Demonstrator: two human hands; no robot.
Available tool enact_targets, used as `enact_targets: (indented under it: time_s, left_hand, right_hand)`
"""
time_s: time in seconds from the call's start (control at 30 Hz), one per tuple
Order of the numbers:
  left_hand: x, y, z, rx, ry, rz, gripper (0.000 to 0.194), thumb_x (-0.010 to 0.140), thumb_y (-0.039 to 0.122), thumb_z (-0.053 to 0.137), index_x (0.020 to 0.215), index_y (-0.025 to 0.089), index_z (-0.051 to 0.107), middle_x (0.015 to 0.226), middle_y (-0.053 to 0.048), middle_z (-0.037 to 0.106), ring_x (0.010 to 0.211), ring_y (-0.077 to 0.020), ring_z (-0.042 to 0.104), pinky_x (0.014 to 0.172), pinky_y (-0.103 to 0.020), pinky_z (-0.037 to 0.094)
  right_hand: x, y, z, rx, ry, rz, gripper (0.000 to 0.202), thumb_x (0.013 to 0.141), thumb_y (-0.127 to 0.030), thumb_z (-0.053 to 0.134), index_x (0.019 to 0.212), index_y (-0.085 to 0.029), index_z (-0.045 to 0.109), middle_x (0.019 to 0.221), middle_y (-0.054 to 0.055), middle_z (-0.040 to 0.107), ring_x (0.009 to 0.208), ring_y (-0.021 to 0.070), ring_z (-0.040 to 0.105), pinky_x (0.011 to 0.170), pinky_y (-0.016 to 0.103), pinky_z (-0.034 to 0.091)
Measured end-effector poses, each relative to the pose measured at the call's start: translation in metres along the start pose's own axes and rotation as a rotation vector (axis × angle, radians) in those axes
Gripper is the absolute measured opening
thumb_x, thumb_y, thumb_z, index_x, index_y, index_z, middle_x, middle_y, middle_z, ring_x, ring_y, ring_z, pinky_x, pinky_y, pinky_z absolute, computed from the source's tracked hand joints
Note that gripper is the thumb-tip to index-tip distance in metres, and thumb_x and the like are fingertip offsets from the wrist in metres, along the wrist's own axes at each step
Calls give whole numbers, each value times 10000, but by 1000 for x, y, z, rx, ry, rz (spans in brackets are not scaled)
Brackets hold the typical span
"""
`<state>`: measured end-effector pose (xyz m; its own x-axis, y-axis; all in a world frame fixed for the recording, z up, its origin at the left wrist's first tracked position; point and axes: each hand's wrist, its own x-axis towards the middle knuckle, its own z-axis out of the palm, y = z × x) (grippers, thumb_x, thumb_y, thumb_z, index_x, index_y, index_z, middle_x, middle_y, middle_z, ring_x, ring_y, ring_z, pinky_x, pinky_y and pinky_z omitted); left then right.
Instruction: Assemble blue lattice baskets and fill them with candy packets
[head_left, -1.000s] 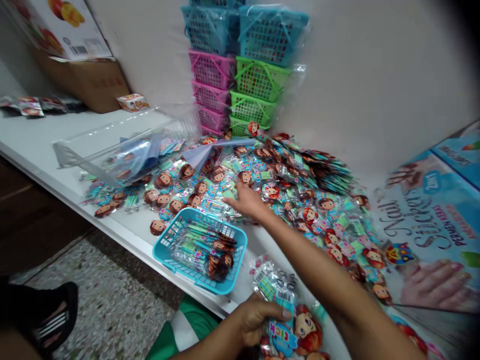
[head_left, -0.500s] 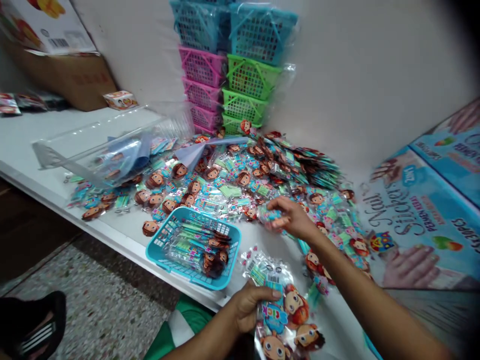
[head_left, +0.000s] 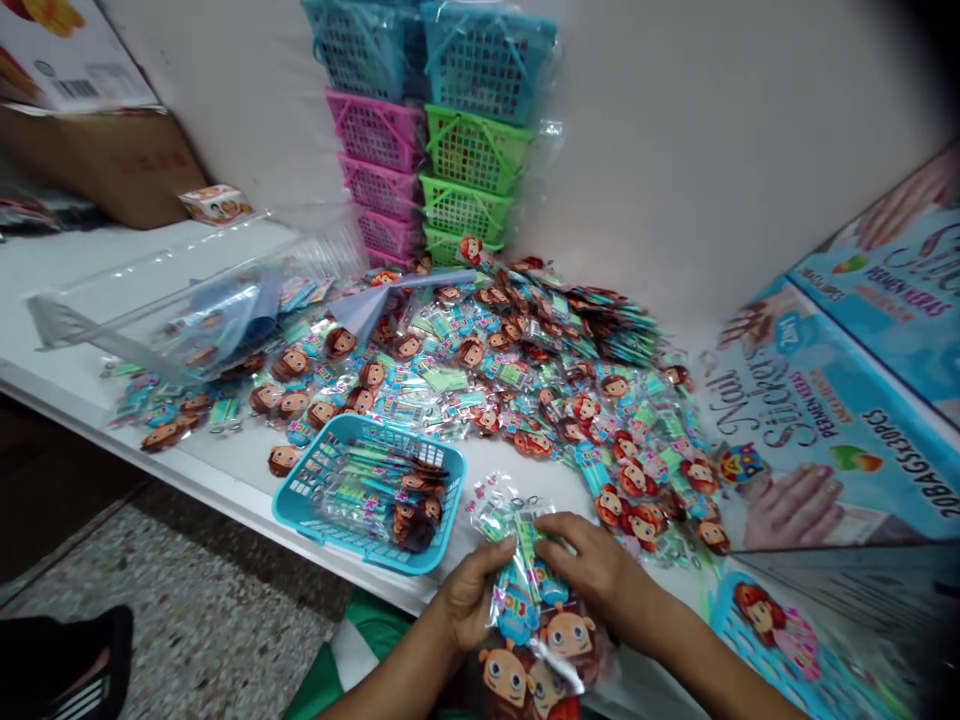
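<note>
My left hand (head_left: 474, 592) is closed on a bunch of small clear candy packets (head_left: 514, 600) printed with cartoon faces, held low over the table's front edge. My right hand (head_left: 592, 565) pinches another packet (head_left: 541, 580) against the top of this bunch, fingers curled over its upper end. To the left stands a blue plastic basket (head_left: 367, 570) with several packets lying inside. Behind it spreads a loose heap of the same packets (head_left: 457, 360), the nearest ones just beyond my hands.
Wrapped stacks of blue, pink and green baskets (head_left: 480, 145) rise against the wall. A clear plastic container (head_left: 97, 320) lies on its side at left. Nail Sticker cartons (head_left: 817, 420) stand at right, near another blue basket (head_left: 739, 630). A brown box (head_left: 127, 165) sits far left.
My right hand has come from the heap down to the bunch in my left hand, bringing a packet. The view has shifted slightly, showing more of the right side.
</note>
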<state>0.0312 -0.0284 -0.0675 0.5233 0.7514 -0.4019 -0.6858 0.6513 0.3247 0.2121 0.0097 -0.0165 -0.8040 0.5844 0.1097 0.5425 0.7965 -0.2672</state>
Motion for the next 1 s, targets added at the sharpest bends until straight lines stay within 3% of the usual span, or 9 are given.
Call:
enact_targets:
  time_s: [0.1, 0.17, 0.3, 0.43, 0.53, 0.67, 0.73, 0.83, 1.0]
  left_hand:
    - [2, 0, -5, -18, -7, -74, 283, 718, 237, 689, 982, 135, 674, 832, -85, 703, 883, -258, 662, 882, -381, 419]
    - [4, 0, -8, -18, 6, -126, 235, 739, 225, 667, 941, 106, 688, 784, -89, 700, 816, -236, 667, 851, -352, 416]
    - [6, 0, -8, -21, 16, -155, 197, 739, 220, 650, 894, 110, 701, 771, -102, 698, 804, -245, 669, 864, -365, 410]
    - [2, 1, -5, -6, 62, -131, 186, 709, 180, 659, 885, 140, 701, 759, -94, 708, 837, -269, 666, 896, -404, 403]
    - [-1, 4, -6, -2, 69, -143, 154, 728, 172, 631, 861, 139, 701, 748, -92, 718, 805, -260, 667, 879, -400, 421]
    - [4, 8, -7, -71, 27, -184, 119, 753, 168, 605, 819, 125, 695, 715, -71, 718, 742, -214, 670, 861, -349, 441]
    - [8, 7, -8, -131, -8, -190, 118, 731, 180, 631, 807, 106, 685, 695, -70, 711, 763, -220, 677, 873, -345, 442]
    - [11, 4, -9, -165, -29, -177, 253, 711, 239, 678, 898, 69, 672, 752, -104, 722, 857, -273, 681, 904, -390, 437]
    - [9, -1, -8, -170, -77, -180, 510, 772, 487, 624, 1069, 73, 631, 912, -150, 718, 988, -317, 649, 949, -454, 410]
  right_hand:
    - [23, 15, -11, -5, -137, -36, 260, 874, -140, 481, 1082, -219, 617, 1205, 100, 596, 1013, 229, 582, 848, 347, 482]
    - [52, 35, -17, -11, -159, 58, 339, 865, -138, 465, 1167, -236, 585, 1278, 94, 550, 1042, 230, 580, 851, 351, 476]
    - [138, 85, -18, -104, 135, 501, 412, 921, -291, 422, 1311, -164, 463, 1289, 162, 498, 1049, 283, 571, 852, 393, 454]
    - [194, 118, -18, -52, 152, 655, 432, 829, -265, 572, 1228, -108, 520, 1177, 197, 535, 973, 303, 587, 812, 385, 441]
    - [178, 115, -30, -2, 171, 591, 220, 827, -203, 552, 1032, -141, 606, 1034, 118, 589, 921, 230, 589, 810, 324, 443]
    - [102, 66, -47, 334, 264, 255, 106, 878, -219, 494, 815, -207, 579, 892, 43, 601, 872, 184, 574, 814, 330, 457]
    - [63, 38, -49, 533, 146, 122, 99, 883, -196, 504, 820, -223, 576, 879, 34, 604, 874, 174, 573, 810, 325, 462]
    - [28, 14, -45, 640, -52, 61, 131, 862, -115, 502, 834, -218, 577, 879, 31, 600, 864, 155, 567, 779, 291, 461]
    - [19, 11, -44, 483, -199, 26, 174, 807, -52, 493, 804, -201, 582, 842, 30, 589, 873, 163, 539, 786, 292, 436]
